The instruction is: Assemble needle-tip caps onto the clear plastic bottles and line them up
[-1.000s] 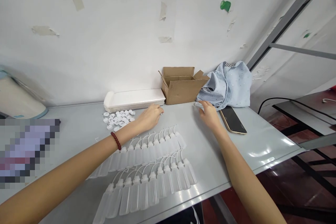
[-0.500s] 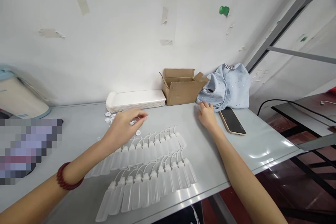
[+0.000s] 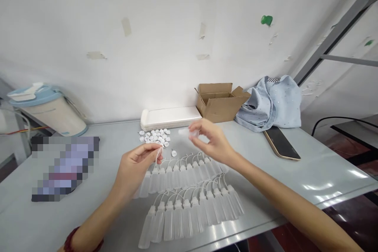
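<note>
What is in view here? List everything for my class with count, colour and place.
rowed bottles: too crowded to count, translucent, two rows, table front
round pieces: many, white, behind bottles
stacked strips: one stack, white, against wall
cardboard box: one, brown, right of stack
bag: one, pale blue, beside box
phone: one, black screen, before bag
jug: one, cream and blue, left
pixelated item: one, mostly purple, left
table: one, grey, underneath
wall: white, behind
tape pieces: four, beige, wall
green scraps: two, upper right
metal frame: grey, right
cable: black, right
tube: one, white, left hand
held bottle: one, translucent, right hand
bracelet: one, dark red, left wrist
left hand: one, bare, centre
right hand: one, bare, centre-right
</note>
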### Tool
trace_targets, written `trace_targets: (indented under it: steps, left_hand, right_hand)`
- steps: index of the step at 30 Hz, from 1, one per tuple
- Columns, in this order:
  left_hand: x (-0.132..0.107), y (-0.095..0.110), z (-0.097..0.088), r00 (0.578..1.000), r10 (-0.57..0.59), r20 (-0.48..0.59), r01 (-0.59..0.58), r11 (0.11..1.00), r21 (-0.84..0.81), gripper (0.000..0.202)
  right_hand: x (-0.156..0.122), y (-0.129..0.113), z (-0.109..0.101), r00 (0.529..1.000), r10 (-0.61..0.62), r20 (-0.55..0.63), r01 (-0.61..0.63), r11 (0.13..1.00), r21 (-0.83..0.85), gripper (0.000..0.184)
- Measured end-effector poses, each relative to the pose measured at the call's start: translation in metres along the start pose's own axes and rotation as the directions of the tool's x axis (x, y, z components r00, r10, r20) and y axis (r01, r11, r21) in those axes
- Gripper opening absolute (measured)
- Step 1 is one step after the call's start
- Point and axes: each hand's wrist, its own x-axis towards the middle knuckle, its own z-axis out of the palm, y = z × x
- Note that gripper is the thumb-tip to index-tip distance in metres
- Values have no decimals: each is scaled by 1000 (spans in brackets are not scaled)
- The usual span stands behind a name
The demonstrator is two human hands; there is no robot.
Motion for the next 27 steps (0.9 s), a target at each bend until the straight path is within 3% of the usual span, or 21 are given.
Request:
trace_targets:
  steps: [4,7,14,23,27]
  left_hand:
    - [-8,-1,1,999,-19,34,19,1000,-14,22]
    - [-13,0,5,997,-4,83,4,1000,9,17]
    - [-20,-2,12,984,-71,161,76,997,-21,16]
    - [-23,0,15,952,-194,235,227,966,-121,22]
    - [-24,0,15,955,-189,228,226,963,-147,21]
  right_hand:
    - [-18,3,28,975,196,107,-220,921,321,8]
    - [-32,3,32,950,265,166,-312,850,424,10]
    - [-38,-14,28,926,307,219,-376,791,483,10]
    - [-39,-21,25,833,463,304,-545,589,597,14]
    - [-40,-23,26,820,483,305,-560,569,603,15]
